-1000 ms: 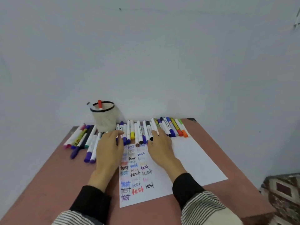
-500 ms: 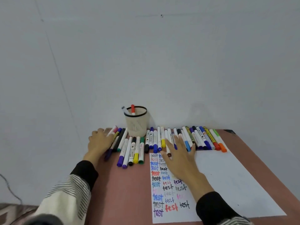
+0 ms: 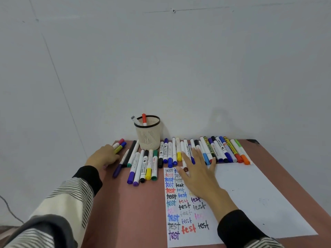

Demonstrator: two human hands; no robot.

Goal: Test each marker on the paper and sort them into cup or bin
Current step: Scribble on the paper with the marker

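Observation:
A long row of capped markers (image 3: 215, 151) lies along the back of the brown table (image 3: 125, 212), with a second cluster of markers (image 3: 143, 167) left of the paper. The white paper (image 3: 259, 197) carries several coloured "test" words on its left side. A cream mesh cup (image 3: 149, 138) by the wall holds a red-capped marker (image 3: 144, 119) and a grey-capped one. My left hand (image 3: 103, 156) lies over the leftmost markers (image 3: 120, 145), fingers touching them. My right hand (image 3: 197, 174) is spread flat, fingertips resting on the middle of the row.
A pale wall stands directly behind the table. The table's left edge runs just beside my left arm, and a dark cable lies on the floor at the far left. The right half of the paper is blank.
My left hand moved from the paper's top edge out to the far-left markers. My right hand stayed flat on the marker row. The view swung to the left.

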